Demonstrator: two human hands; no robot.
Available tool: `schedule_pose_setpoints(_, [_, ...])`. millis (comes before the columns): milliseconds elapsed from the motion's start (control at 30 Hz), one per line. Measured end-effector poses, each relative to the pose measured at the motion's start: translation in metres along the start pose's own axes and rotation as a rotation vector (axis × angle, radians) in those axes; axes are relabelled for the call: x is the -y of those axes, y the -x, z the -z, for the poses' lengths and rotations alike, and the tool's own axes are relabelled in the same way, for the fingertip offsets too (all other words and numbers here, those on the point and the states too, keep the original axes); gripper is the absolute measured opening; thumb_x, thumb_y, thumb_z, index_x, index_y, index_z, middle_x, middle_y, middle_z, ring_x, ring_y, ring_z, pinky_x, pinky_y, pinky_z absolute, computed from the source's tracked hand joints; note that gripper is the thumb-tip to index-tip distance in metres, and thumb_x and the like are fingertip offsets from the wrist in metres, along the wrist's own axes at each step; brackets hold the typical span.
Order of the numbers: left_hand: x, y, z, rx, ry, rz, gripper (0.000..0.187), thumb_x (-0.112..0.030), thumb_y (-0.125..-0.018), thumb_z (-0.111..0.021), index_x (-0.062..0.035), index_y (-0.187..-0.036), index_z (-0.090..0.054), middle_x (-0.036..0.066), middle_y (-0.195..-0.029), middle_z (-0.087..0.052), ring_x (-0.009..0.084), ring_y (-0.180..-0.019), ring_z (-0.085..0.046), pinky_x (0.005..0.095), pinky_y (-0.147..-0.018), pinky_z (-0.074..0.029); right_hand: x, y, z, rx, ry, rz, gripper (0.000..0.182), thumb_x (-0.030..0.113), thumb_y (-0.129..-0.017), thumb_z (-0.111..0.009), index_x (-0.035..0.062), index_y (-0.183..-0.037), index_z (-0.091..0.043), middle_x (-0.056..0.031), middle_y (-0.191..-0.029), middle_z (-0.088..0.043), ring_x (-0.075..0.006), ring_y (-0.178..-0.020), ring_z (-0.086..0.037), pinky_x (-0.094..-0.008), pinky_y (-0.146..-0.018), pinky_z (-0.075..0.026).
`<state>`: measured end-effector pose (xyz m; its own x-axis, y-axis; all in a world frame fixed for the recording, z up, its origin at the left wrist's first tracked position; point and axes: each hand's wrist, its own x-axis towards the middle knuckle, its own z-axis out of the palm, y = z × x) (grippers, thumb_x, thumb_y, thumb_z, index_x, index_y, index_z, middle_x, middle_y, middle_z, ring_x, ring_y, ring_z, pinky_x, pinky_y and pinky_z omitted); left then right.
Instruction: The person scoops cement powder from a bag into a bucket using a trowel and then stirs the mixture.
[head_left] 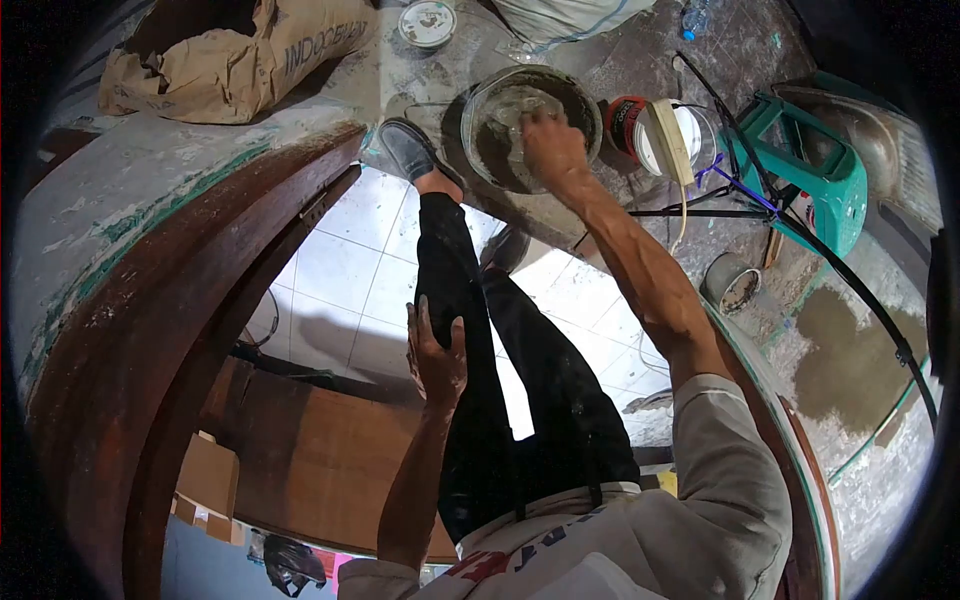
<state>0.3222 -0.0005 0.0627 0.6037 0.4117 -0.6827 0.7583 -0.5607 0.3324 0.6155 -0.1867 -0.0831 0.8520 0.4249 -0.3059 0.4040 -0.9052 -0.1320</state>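
Observation:
My right hand reaches down into a round, cement-stained bucket on the floor, its fingers curled in. A pale, wet-looking patch shows in the bucket beside the fingers; I cannot tell what they hold. Against my black-trousered leg rests my left hand, open, with thumb and fingers apart and nothing in it. My foot in a grey shoe stands just left of the bucket.
A torn paper sack lies upper left, near a white lid. Right of the bucket are a red-and-white pail, a power strip, a green stool, black tripod legs and a small mortar-stained container. A wooden frame curves along the left.

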Motion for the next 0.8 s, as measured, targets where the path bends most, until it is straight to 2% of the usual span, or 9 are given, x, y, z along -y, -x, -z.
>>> schedule_pose_setpoints(67, [0.006, -0.001, -0.001, -0.017, 0.008, -0.072, 0.077, -0.051, -0.106, -0.061, -0.0009, -0.161, -0.042, 0.036, -0.164, -0.038, 0.0504, -0.154, -0.037, 0.0574, -0.126, -0.033, -0.018, -0.003, 0.007, 0.118, -0.123, -0.227, 0.031, 0.013, -0.092, -0.063, 0.0088, -0.121, -0.071, -0.021, -0.119, -0.067, -0.0429, -0.113, -0.071, -0.0526, -0.084, -0.063])
schedule_pose_setpoints(100, [0.005, -0.002, 0.0, -0.021, 0.008, -0.069, 0.077, -0.051, -0.106, -0.061, -0.0009, -0.161, -0.042, 0.036, -0.164, -0.038, 0.0504, -0.154, -0.037, 0.0574, -0.126, -0.033, -0.026, 0.0, 0.014, 0.156, -0.251, -0.286, 0.032, 0.011, -0.092, -0.06, 0.0102, -0.122, -0.07, -0.0236, -0.12, -0.066, -0.0453, -0.116, -0.069, -0.0574, -0.087, -0.061])
schedule_pose_setpoints(133, [0.005, -0.002, 0.0, -0.018, 0.015, -0.059, 0.077, -0.052, -0.106, -0.061, -0.0017, -0.161, -0.042, 0.036, -0.164, -0.038, 0.0506, -0.153, -0.037, 0.0575, -0.126, -0.033, -0.022, 0.002, 0.016, 0.156, -0.252, -0.283, 0.032, 0.011, -0.092, -0.06, 0.0102, -0.122, -0.07, -0.0236, -0.12, -0.066, -0.0453, -0.116, -0.069, -0.0574, -0.087, -0.061])
schedule_pose_setpoints(200, [0.002, -0.001, 0.0, -0.009, 0.023, -0.048, 0.077, -0.052, -0.106, -0.061, -0.0025, -0.162, -0.042, 0.036, -0.164, -0.038, 0.0507, -0.153, -0.038, 0.0577, -0.126, -0.033, -0.015, 0.009, 0.019, 0.073, -0.162, -0.371, 0.029, 0.016, -0.092, -0.069, 0.0008, -0.117, -0.072, -0.0201, -0.124, -0.068, -0.0417, -0.111, -0.071, -0.0485, -0.082, -0.065])
schedule_pose_setpoints(233, [0.0, -0.002, 0.001, -0.004, 0.007, -0.034, 0.077, -0.052, -0.105, -0.062, -0.0027, -0.162, -0.042, 0.036, -0.164, -0.038, 0.0508, -0.153, -0.038, 0.0577, -0.125, -0.033, -0.009, 0.01, 0.018, 0.075, -0.161, -0.374, 0.029, 0.016, -0.092, -0.069, 0.0008, -0.117, -0.072, -0.0201, -0.124, -0.068, -0.0417, -0.111, -0.071, -0.0485, -0.082, -0.065])
schedule_pose_setpoints(400, [0.001, -0.002, -0.002, -0.028, -0.035, -0.034, 0.072, -0.046, -0.105, -0.064, -0.0052, -0.161, -0.045, 0.032, -0.164, -0.041, 0.0479, -0.152, -0.042, 0.0588, -0.121, -0.037, 0.035, 0.013, -0.003, -0.065, 0.108, -0.185, 0.027, 0.015, -0.088, -0.074, 0.0013, -0.111, -0.075, -0.018, -0.118, -0.065, -0.0339, -0.102, -0.07, -0.0393, -0.074, -0.065])
schedule_pose_setpoints(433, [0.002, -0.002, -0.003, -0.035, -0.03, -0.046, 0.072, -0.046, -0.105, -0.064, -0.0053, -0.161, -0.045, 0.031, -0.164, -0.041, 0.0478, -0.152, -0.042, 0.0591, -0.122, -0.037, 0.04, 0.016, 0.001, -0.02, 0.072, -0.139, 0.026, 0.016, -0.087, -0.074, 0.0017, -0.109, -0.076, -0.0185, -0.117, -0.064, -0.0324, -0.102, -0.068, -0.0377, -0.072, -0.063])
schedule_pose_setpoints(667, [0.009, 0.001, -0.008, -0.053, -0.006, -0.068, 0.07, -0.04, -0.104, -0.067, -0.0055, -0.161, -0.045, 0.03, -0.165, -0.041, 0.0468, -0.153, -0.04, 0.0585, -0.123, -0.035, 0.066, 0.068, -0.013, -0.078, 0.329, 0.168, 0.029, 0.02, -0.086, -0.073, 0.0014, -0.108, -0.079, -0.0216, -0.116, -0.063, -0.0345, -0.102, -0.063, -0.0394, -0.074, -0.056])
schedule_pose_setpoints(800, [0.011, 0.001, -0.009, -0.065, 0.009, -0.095, 0.07, -0.037, -0.103, -0.069, -0.0055, -0.161, -0.045, 0.03, -0.165, -0.041, 0.0463, -0.153, -0.04, 0.0577, -0.124, -0.034, 0.04, 0.104, -0.032, -0.038, 0.423, 0.304, 0.03, 0.02, -0.089, -0.071, 0.0051, -0.113, -0.08, -0.0212, -0.124, -0.062, -0.0337, -0.109, -0.061, -0.0392, -0.076, -0.054])
